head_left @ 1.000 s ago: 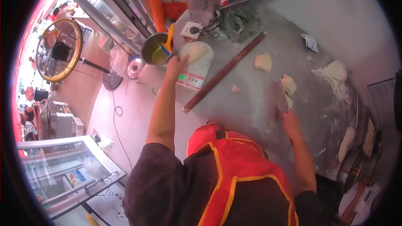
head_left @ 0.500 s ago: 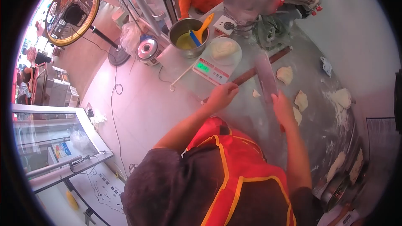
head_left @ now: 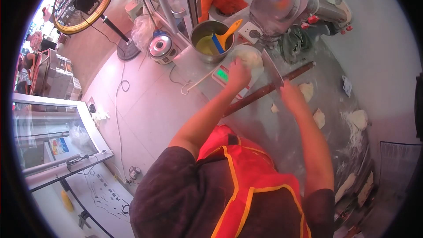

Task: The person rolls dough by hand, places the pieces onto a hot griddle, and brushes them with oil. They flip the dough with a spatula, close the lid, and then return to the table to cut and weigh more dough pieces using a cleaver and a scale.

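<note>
On the kitchen scale, whose display glows green, lies a lump of dough. My left hand reaches over the scale, its fingers curled against the near edge of that dough; the fingertips are partly hidden. A cleaver with a broad flat blade is gripped by its handle in my right hand, the blade standing just right of the dough. Beneath the cleaver a long brown rolling pin lies slantwise on the worktop. A small dough scrap rests nearby.
Behind the scale stands a metal pot of yellowish liquid with an orange-handled brush. Dough pieces and a floury dough lump lie to the right. A machine and power socket are at the back.
My left hand has moved from beside the rolling pin up to the dough on the scale. The cleaver has come left and tilted, beside the dough. The whole view has shifted slightly.
</note>
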Motion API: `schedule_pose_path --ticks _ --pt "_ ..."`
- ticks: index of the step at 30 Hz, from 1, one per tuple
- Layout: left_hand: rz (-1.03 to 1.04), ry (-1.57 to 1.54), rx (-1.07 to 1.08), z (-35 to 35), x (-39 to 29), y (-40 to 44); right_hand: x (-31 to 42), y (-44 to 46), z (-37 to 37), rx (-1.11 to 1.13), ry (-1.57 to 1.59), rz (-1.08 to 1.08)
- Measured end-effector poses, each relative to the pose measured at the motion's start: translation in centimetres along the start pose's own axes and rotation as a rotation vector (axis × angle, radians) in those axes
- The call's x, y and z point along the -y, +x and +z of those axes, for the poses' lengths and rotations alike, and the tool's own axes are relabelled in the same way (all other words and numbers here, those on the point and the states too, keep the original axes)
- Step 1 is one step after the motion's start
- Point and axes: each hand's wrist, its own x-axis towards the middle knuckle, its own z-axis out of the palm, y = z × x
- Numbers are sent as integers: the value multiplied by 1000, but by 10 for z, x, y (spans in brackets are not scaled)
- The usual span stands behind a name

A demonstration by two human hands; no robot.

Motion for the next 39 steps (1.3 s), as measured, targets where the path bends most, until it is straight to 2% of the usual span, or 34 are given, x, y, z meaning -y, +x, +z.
schedule_pose_path --ticks 1,4,7,8,11,14,21,27,32,35,36,39 --pt "16 10 -17 2 -1 6 0 -9 0 30 1 -1" --pt "312 -168 -8 8 6 49 0 -37 -7 106 44 -6" --pt "151 -290 107 0 -3 66 12 -59 -6 140 122 -16" --pt "201 -203 76 -7 -1 65 17 -64 -10 133 121 -1" --pt "43 -116 19 -26 3 35 12 -61 -12 49 131 9" --pt "173 103 -31 -21 7 -3 14 -47 -17 -27 137 -45" --pt "238 152 -116 -1 1 -7 23 23 -25 26 -129 -259" --pt "263 205 -126 4 11 3 23 54 15 28 -31 -308" --pt "160 136 -33 3 32 16 16 31 19 50 26 -210" --pt "178 45 -114 0 44 11 -7 -13 8 135 12 -77" --pt "210 20 -160 -6 31 0 -16 -34 0 111 42 -24" --pt "498 68 -85 -13 -9 -46 -47 -92 -10 100 56 211"
